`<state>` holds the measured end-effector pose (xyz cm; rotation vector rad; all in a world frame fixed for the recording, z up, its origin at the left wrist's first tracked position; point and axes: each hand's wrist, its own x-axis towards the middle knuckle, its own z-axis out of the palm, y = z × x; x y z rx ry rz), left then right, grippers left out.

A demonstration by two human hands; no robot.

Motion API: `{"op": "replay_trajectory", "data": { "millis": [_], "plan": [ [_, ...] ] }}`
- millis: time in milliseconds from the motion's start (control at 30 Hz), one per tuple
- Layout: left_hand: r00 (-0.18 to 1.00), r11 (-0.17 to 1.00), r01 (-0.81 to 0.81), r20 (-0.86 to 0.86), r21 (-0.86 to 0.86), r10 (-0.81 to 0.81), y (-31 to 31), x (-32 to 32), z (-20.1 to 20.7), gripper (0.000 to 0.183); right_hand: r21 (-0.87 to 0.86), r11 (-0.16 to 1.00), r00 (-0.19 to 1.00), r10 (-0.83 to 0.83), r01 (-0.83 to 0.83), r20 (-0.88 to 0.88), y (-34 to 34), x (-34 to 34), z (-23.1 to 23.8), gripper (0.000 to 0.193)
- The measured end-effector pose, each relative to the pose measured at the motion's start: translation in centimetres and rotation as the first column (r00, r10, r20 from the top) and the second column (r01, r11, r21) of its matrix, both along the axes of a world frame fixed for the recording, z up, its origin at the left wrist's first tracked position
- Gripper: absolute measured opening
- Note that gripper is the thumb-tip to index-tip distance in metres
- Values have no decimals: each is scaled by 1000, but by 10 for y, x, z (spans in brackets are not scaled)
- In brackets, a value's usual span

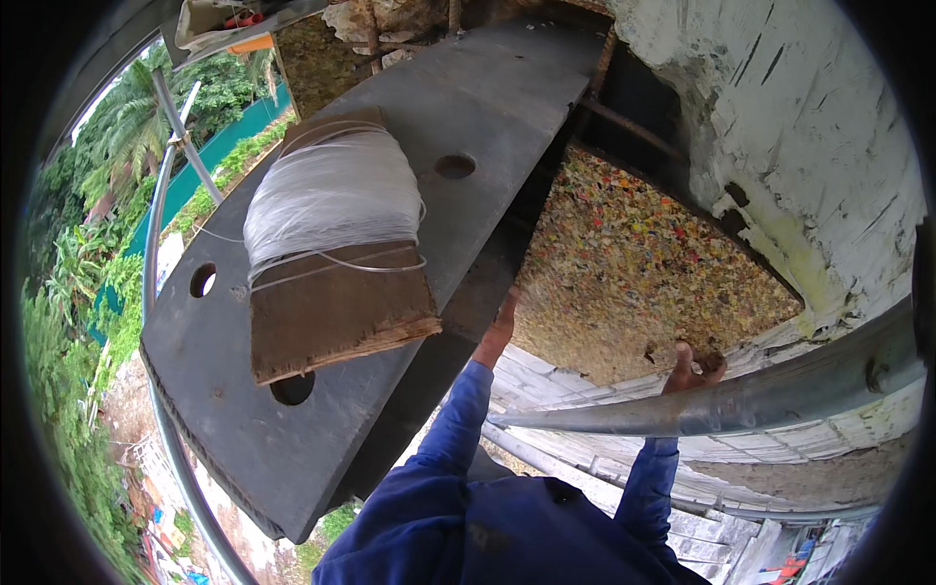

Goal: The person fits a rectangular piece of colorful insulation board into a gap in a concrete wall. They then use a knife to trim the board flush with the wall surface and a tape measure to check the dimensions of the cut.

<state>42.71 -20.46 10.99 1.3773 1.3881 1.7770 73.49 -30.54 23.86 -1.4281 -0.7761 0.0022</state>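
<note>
A stiff board [634, 263] speckled in yellow, red and other colours lies slanted against the rough concrete wall at the right. My left hand [500, 330] grips its left edge near the lower corner, the fingers partly hidden. At the lower edge, my right hand [694, 370] curls its fingers against the board, the forearm crossing behind a metal pipe [721, 402]. To my left, a large dark grey panel [468, 224] with round holes bears a brown wooden piece [341, 307] wound with clear white line [331, 200].
Rusty bars [634, 127] cross a dark opening above the board. The concrete wall [819, 127] rises at the right. Scaffold tubes [156, 224] stand at the left, beyond the grey panel. Greenery and a teal fence [219, 146] lie far below, showing a drop.
</note>
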Motion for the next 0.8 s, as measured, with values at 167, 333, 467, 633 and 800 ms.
{"op": "replay_trajectory", "data": {
  "millis": [167, 333, 467, 633, 800],
  "plan": [
    [984, 1000, -25, -174, 8, 26, 8, -11, -15, 42, -100, 995, 999, -9, 13, 43, -2, -2, 7, 79],
    [974, 998, -61, -218, 28, 66, 8, -15, -1, 40, -49, 989, 985, -132, 139, 114, 1, -10, 11, 69],
    [972, 1000, -23, -235, 13, 26, 14, -27, -9, 42, -7, 996, 994, -93, 93, 62, 1, -11, 6, 71],
    [947, 999, -40, -318, 21, 44, 10, -29, -1, 45, -63, 989, 987, -129, 136, 94, -3, -12, 9, 72],
    [939, 999, -42, -341, 24, 48, 12, -37, -3, 42, -64, 990, 988, -123, 129, 91, -2, -15, 11, 74]
  ]
}}
